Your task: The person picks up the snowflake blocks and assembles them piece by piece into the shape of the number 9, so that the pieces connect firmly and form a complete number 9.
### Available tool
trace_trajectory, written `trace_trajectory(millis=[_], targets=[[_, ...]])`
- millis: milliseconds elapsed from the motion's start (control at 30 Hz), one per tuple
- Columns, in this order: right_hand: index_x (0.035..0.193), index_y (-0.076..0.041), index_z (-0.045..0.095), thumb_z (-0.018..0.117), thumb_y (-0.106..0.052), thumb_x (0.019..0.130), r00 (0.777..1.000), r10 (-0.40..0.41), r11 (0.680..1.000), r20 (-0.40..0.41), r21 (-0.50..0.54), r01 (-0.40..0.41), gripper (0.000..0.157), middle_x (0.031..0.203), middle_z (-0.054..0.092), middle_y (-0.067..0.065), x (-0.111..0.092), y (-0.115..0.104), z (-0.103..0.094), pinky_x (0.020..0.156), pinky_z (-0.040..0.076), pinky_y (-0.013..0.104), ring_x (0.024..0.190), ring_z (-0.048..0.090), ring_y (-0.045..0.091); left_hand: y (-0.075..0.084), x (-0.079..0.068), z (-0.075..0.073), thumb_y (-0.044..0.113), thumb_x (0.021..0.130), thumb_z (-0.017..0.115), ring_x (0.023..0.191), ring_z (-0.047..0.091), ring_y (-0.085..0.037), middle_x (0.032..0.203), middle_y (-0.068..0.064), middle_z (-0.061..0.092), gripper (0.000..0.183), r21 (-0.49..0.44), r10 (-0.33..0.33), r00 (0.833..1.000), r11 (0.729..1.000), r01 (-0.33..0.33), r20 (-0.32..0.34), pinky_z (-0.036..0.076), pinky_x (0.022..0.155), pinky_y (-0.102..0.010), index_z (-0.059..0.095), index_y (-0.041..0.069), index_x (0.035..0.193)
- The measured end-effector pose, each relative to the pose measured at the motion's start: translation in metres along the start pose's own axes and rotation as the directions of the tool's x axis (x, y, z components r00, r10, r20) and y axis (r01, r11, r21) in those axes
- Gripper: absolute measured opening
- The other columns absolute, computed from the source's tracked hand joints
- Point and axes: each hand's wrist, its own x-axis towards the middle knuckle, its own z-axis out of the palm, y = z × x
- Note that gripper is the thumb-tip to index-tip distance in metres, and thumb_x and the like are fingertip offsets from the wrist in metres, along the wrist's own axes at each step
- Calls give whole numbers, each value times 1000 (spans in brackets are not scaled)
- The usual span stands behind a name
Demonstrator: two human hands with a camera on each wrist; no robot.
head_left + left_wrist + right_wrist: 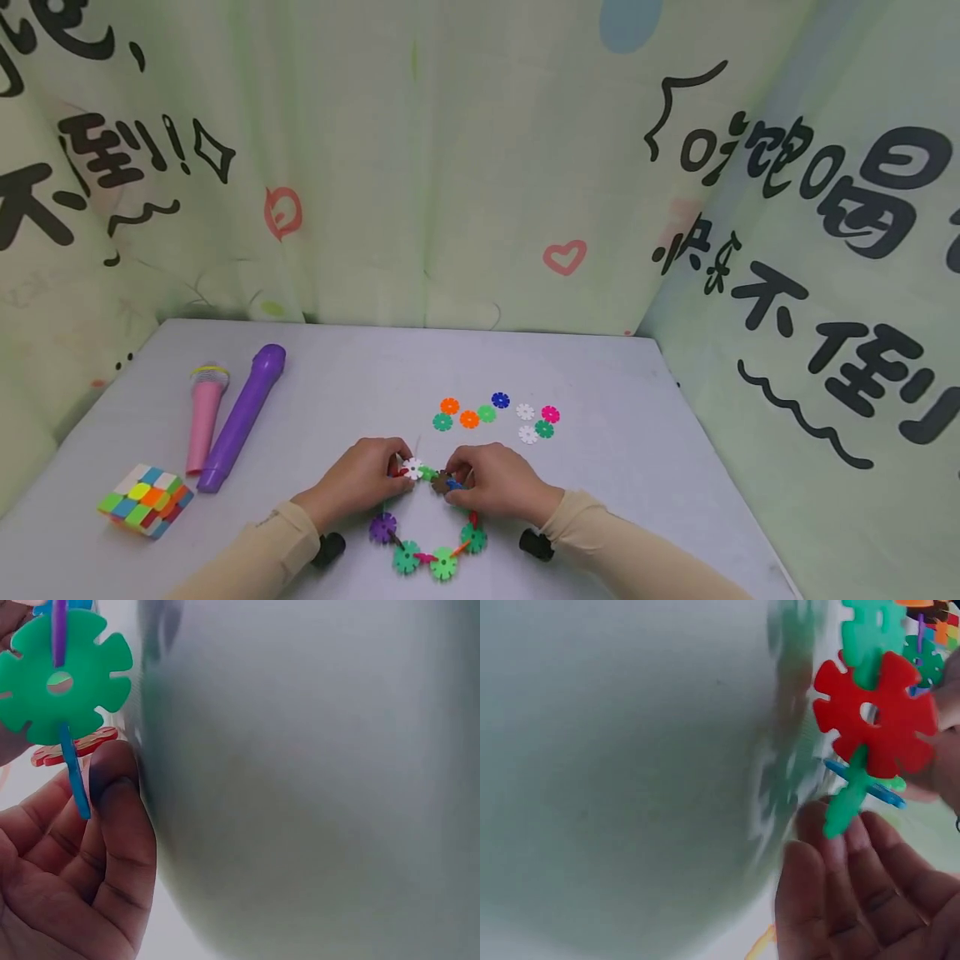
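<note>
In the head view, several notched plastic snowflake discs are joined into a ring-shaped chain [443, 564] on the table. My left hand [363, 479] pinches the chain's upper left part beside a white disc [412, 468]. At its upper right, my right hand [498, 481] grips the chain near a brown disc [441, 482] and a blue one [453, 483]. The left wrist view has a green disc [82, 701] and a blue disc [73, 772] edge-on by the left fingers. A red disc [907, 724] and a green disc [845, 806] appear above the right fingers in the right wrist view.
Loose discs [469, 419] in several colours lie beyond the hands. At the left are a pink microphone [205, 425], a purple microphone-shaped stick [243, 417] and a Rubik's cube [146, 500]. Patterned curtains [480, 167] stand behind the white table [615, 467].
</note>
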Motion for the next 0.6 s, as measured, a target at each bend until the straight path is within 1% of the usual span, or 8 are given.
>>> trace_trajectory(millis=[100,300,433,600], targets=[[104,-14,71,82,-24,82,1000,-16,998,-11,-55,15,27,81,64,-15,3,-3,2,66,48,20,69,56,-2,0,0,0,16,81,82,59,48,-10,68,6,52,23,11,5,1000,1000,-5,-4,42,56,-27,68,8,98],[102,-13,75,83,-24,81,999,-40,993,-26,-115,37,25,77,62,-14,7,-4,5,65,47,20,69,54,0,2,1,-1,15,81,82,59,47,-9,68,7,52,23,9,16,1000,1000,-15,-6,41,55,-27,67,7,98],[99,-14,75,83,-25,81,998,-42,991,-41,-127,36,23,75,60,-15,7,-2,7,64,46,19,68,53,0,1,1,-1,14,81,82,59,47,-9,68,7,52,23,0,19,1000,1000,-19,-2,41,56,-26,68,7,98],[97,-14,74,84,-25,80,998,-34,993,-59,-114,27,22,72,58,-17,7,0,9,62,45,20,65,52,-1,0,2,0,14,81,82,60,47,-9,68,6,52,23,-8,22,1000,1000,-22,3,41,56,-26,68,7,97]])
